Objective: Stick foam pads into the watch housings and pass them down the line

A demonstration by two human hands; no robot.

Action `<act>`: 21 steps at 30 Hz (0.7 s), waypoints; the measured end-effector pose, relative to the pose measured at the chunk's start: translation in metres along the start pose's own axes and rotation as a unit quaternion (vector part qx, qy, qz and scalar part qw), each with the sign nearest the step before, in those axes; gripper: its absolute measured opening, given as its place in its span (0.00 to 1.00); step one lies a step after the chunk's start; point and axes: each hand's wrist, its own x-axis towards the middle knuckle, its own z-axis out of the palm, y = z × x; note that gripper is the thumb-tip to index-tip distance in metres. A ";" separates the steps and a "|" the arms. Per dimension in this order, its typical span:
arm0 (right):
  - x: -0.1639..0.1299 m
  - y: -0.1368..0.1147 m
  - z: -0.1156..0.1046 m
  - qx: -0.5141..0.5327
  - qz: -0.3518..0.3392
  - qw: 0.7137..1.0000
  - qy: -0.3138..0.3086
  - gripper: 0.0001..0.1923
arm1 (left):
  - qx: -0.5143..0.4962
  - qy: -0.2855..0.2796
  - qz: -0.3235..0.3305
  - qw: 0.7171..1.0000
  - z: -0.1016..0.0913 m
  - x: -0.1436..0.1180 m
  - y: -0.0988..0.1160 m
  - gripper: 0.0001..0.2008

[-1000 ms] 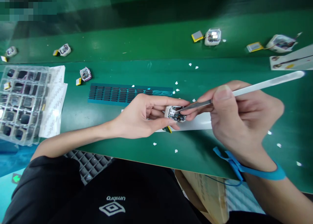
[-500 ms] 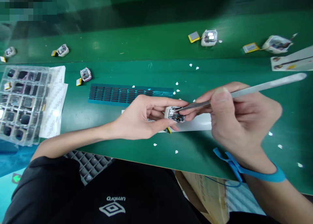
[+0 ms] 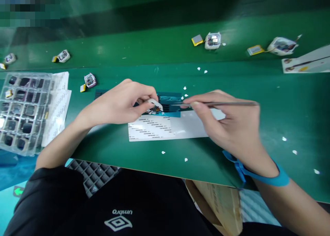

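My left hand [image 3: 121, 103] grips a small white device housing [image 3: 154, 107] with exposed electronics, held just above the blue sheet of small black parts [image 3: 168, 103]. My right hand [image 3: 229, 124] pinches metal tweezers [image 3: 219, 104], which lie nearly level with their tip pointing left toward the blue sheet, a short gap from the housing. Below both hands lies a white label sheet [image 3: 167, 127] with printed rows. A blue wrist strap [image 3: 257, 174] circles my right wrist.
A clear compartment tray [image 3: 20, 112] with dark parts sits at the left beside paper sheets [image 3: 58, 105]. Several small housings with yellow batteries lie on the far belt [image 3: 212, 40] [image 3: 282, 45] [image 3: 63, 55]. Another housing [image 3: 90, 79] rests nearer. White scraps dot the green mat.
My left hand carried the housing up and left over the blue sheet, uncovering the label sheet. The tweezers left the housing and swung from slanted to nearly level.
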 end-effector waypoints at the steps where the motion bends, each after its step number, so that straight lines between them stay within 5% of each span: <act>1: 0.001 0.003 0.001 0.000 -0.008 1.000 -0.024 0.08 | 0.032 -0.015 0.003 0.999 -0.002 0.001 -0.003 0.11; 8: 0.002 0.023 0.008 -0.029 -0.028 0.998 -0.056 0.08 | 0.136 -0.103 -0.018 0.985 0.001 0.006 -0.008 0.15; 21: 0.002 0.023 0.004 -0.074 -0.091 0.992 -0.051 0.13 | 0.065 -0.060 0.102 0.991 0.030 0.011 -0.031 0.15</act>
